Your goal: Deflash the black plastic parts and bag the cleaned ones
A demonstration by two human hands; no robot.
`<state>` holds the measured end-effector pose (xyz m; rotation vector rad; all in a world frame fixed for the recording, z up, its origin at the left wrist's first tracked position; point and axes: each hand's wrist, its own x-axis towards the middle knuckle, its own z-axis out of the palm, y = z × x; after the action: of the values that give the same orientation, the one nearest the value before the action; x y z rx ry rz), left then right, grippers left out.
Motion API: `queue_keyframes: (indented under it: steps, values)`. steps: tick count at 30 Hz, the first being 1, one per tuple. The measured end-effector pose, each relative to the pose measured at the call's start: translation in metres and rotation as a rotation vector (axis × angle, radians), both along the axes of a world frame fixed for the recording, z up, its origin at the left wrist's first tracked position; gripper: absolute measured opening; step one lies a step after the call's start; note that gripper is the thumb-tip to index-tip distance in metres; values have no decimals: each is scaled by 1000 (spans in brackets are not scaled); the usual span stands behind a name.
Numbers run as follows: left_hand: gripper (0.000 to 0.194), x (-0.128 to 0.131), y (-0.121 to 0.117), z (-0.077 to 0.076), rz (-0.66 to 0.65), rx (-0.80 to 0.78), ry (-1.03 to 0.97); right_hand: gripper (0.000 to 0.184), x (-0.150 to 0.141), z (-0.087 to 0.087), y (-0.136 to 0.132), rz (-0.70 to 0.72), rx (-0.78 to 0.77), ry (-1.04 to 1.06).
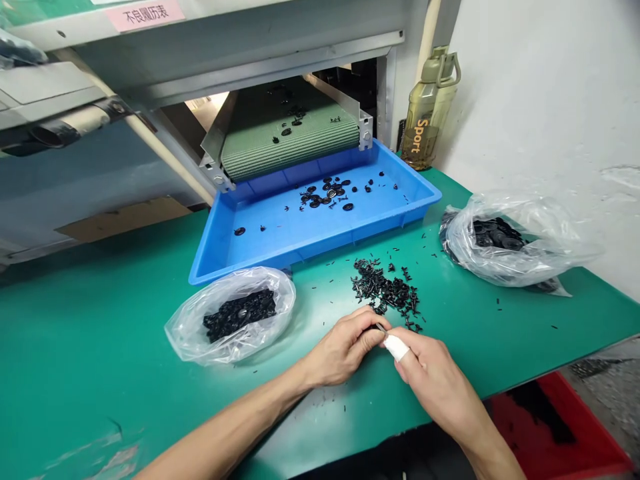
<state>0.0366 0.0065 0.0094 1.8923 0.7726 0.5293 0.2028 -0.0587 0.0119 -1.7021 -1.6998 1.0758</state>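
Observation:
My left hand [347, 343] is closed in a pinch at the near edge of a loose pile of small black plastic parts [387, 287]. What its fingertips hold is mostly hidden. Touching it from the right is my right hand [433, 370], also closed, with a white wrap [397, 347] at its thumb. A thin grey tip of a small tool [381, 328] shows between the two hands; its kind is unclear. To the left stands an open clear plastic bag [185, 333] with small black parts inside.
A blue tray [310, 250] with scattered black parts sits below the end of a green conveyor belt [295, 150]. Another plastic bag [545, 247] holds black pieces at right, near a bottle [425, 113] by the wall. A red bin [595, 433] is below the table's right edge.

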Motion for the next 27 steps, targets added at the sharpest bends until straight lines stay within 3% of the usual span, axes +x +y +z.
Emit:
queue_keyframes:
  steps: [7,13,19,23,27]
  values:
    - [29,-4,5,12,-80,-73,106,28,5,0,5,-37,100,-181]
    - [29,-1,4,15,-11,-147,92,29,4,-4,3,-122,162,-167]
    - [30,-13,-5,35,307,-164,159,32,10,-12,-3,-239,210,-63]
    - [36,-54,-12,63,543,-64,142,33,17,-24,-3,-266,139,-15]
    - [21,-105,-8,78,787,79,205,33,18,-29,-3,-240,104,16]
